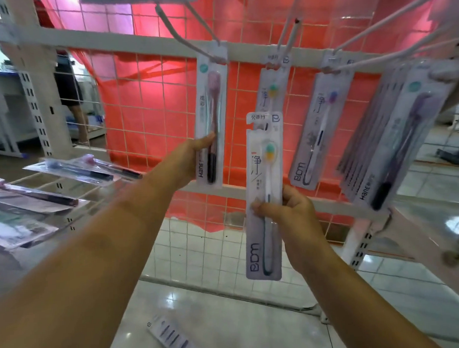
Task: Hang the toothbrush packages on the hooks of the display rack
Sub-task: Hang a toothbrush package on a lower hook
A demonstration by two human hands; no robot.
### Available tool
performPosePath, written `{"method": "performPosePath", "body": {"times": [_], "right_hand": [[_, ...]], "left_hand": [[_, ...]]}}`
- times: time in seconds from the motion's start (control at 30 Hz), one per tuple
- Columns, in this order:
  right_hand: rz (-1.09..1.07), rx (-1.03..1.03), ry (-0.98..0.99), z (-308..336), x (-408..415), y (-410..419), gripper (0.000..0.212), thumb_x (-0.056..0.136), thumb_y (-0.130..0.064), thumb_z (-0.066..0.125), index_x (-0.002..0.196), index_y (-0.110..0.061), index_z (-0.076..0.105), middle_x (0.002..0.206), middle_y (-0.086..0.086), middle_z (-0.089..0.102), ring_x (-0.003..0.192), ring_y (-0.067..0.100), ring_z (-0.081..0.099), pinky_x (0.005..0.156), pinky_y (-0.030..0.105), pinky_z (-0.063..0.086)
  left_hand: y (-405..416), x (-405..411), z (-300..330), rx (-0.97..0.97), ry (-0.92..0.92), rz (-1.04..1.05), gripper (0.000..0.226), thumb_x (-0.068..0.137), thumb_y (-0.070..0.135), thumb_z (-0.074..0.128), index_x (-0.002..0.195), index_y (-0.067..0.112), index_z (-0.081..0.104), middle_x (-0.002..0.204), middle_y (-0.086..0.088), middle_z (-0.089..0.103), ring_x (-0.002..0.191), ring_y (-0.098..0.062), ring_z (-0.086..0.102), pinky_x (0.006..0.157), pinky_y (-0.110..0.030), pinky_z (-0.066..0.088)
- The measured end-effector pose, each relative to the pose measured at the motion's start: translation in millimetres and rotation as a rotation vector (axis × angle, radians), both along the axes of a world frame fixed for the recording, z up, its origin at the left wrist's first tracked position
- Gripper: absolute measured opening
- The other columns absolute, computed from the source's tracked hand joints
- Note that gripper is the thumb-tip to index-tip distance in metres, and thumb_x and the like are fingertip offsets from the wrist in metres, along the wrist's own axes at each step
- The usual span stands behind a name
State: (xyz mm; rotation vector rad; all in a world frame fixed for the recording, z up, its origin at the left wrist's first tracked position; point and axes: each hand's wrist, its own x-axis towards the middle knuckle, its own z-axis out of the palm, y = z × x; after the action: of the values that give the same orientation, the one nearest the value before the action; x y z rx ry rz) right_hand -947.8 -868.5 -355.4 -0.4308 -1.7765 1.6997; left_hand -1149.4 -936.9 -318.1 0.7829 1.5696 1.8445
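At six o'clock, nearest us, a loose package (170, 337) lies face down on the tiled floor (229, 318). Higher, at five o'clock, our right hand (290, 210) pinches the green-headed toothbrush package (265, 198) upright at mid-length, its hang tab below the hooks and in front of a matching hung package (273, 85). At nine o'clock, our left hand (193, 154) grips the lower edge of the pink-headed package (212, 114), which hangs from a hook (188, 31). Further packages (50, 187) lie flat on the wire shelf at nine. At two and three o'clock hang a purple-headed package (319, 127) and a thick stack (395, 143). Behind all stands the wire grid (146, 103) with red netting (129, 81).
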Motion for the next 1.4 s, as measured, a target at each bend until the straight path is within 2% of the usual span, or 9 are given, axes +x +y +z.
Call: {"method": "performPosePath", "body": {"times": [0.07, 0.1, 0.2, 0.3, 0.6, 0.77, 0.87, 1.1, 1.4], "right_hand": [[-0.009, 0.01, -0.006, 0.3, 3.3, 1.1, 0.029, 0.08, -0.003, 0.066, 0.106, -0.015, 0.063, 0.091, 0.003, 0.068, 0.075, 0.013, 0.066, 0.064, 0.029, 0.054], [-0.012, 0.016, -0.006, 0.0, 5.5, 1.0, 0.028, 0.081, -0.003, 0.066, 0.105, -0.016, 0.063, 0.092, 0.003, 0.067, 0.076, 0.014, 0.066, 0.064, 0.029, 0.053], [-0.009, 0.03, 0.001, -3.2, 13.0, -1.2, 0.027, 0.081, -0.002, 0.065, 0.104, -0.016, 0.063, 0.09, 0.001, 0.067, 0.075, 0.012, 0.065, 0.062, 0.026, 0.053], [-0.005, 0.023, -0.013, -10.0, 22.5, -4.1, 0.028, 0.082, -0.002, 0.064, 0.106, -0.017, 0.063, 0.094, 0.001, 0.067, 0.077, 0.013, 0.065, 0.064, 0.028, 0.054], [-0.079, -0.076, -0.09, -25.3, 59.0, 0.1, 0.027, 0.081, -0.006, 0.068, 0.102, -0.022, 0.061, 0.098, 0.003, 0.066, 0.084, 0.02, 0.064, 0.076, 0.038, 0.055], [-0.13, -0.073, -0.09, -21.4, 78.4, 6.5, 0.03, 0.081, -0.007, 0.068, 0.107, -0.022, 0.06, 0.095, -0.002, 0.066, 0.084, 0.017, 0.064, 0.071, 0.033, 0.055], [-0.077, -0.015, -0.012, -5.5, 79.9, 2.9, 0.027, 0.082, -0.007, 0.067, 0.098, -0.028, 0.062, 0.091, -0.006, 0.068, 0.082, 0.012, 0.066, 0.068, 0.028, 0.054], [0.012, 0.072, 0.129, 36.6, 59.7, -15.4, 0.02, 0.085, -0.006, 0.063, 0.096, -0.021, 0.062, 0.085, -0.005, 0.067, 0.075, 0.009, 0.066, 0.065, 0.029, 0.056], [0.026, 0.157, 0.191, 56.8, 34.0, -30.8, 0.017, 0.089, -0.008, 0.058, 0.102, -0.018, 0.055, 0.087, -0.005, 0.063, 0.072, 0.005, 0.063, 0.061, 0.018, 0.055]], "left_hand": [[-1.1, 0.5, -22.4, -0.103, -0.002, 0.01, 0.054, 0.081, 0.057, 0.05, 0.108, 0.01, 0.058, 0.094, -0.008, 0.065, 0.082, -0.024, 0.064, 0.065, -0.033, 0.053], [-3.5, 1.8, -36.6, -0.154, 0.01, 0.009, 0.053, 0.082, 0.057, 0.049, 0.106, 0.01, 0.057, 0.092, -0.01, 0.065, 0.078, -0.024, 0.064, 0.064, -0.033, 0.052], [-16.0, 11.6, -84.4, -0.369, 0.175, -0.047, 0.022, 0.094, 0.032, 0.05, 0.095, 0.011, 0.057, 0.085, -0.011, 0.064, 0.073, -0.021, 0.061, 0.062, -0.029, 0.049], [-26.5, 28.1, -121.0, -0.555, 0.367, -0.06, 0.007, 0.092, 0.019, 0.057, 0.089, 0.013, 0.059, 0.081, -0.007, 0.067, 0.07, -0.017, 0.063, 0.061, -0.026, 0.049], [-31.1, 84.0, -110.5, -0.476, 0.467, -0.081, 0.011, 0.092, 0.017, 0.056, 0.092, 0.008, 0.063, 0.081, -0.006, 0.069, 0.07, -0.014, 0.064, 0.065, -0.026, 0.05], [-20.9, 109.4, -92.0, -0.404, 0.522, -0.101, 0.01, 0.092, 0.018, 0.056, 0.09, 0.011, 0.063, 0.078, -0.003, 0.068, 0.068, -0.011, 0.064, 0.064, -0.024, 0.05], [-15.7, 118.8, -90.0, -0.406, 0.498, -0.113, 0.01, 0.092, 0.019, 0.056, 0.089, 0.013, 0.063, 0.076, -0.001, 0.068, 0.068, -0.011, 0.064, 0.064, -0.023, 0.05], [-19.8, 120.2, -97.3, -0.409, 0.476, -0.129, 0.016, 0.091, 0.019, 0.057, 0.097, 0.006, 0.065, 0.077, -0.003, 0.069, 0.064, -0.007, 0.064, 0.063, -0.023, 0.05], [-26.9, 108.6, -96.5, -0.4, 0.44, -0.14, 0.011, 0.093, 0.016, 0.054, 0.085, 0.015, 0.061, 0.074, 0.001, 0.067, 0.065, -0.009, 0.063, 0.063, -0.022, 0.05]]}}
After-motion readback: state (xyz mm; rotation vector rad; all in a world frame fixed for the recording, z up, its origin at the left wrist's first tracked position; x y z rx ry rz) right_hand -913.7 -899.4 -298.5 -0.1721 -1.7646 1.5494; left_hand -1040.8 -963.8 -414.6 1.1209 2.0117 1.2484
